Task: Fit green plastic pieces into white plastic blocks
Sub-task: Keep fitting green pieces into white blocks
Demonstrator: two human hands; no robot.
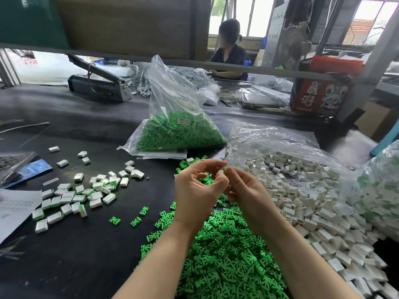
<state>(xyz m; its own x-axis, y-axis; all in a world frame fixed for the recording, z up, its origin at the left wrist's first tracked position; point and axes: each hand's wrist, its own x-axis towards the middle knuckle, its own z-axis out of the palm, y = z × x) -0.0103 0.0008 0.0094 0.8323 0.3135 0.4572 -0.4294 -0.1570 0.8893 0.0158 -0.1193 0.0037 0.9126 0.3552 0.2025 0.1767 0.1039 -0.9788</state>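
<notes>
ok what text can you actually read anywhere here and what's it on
"国御": large white characters on the red carton, as best they read.
White label on the bag of green pieces: printed, too small to read.
Paper sheet at left: print too blurred.

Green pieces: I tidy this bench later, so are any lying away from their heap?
Yes. A few green pieces lie loose on the black table, left of the big green heap, toward the finished blocks. More are scattered beyond the hands. Nothing looks broken.
</notes>
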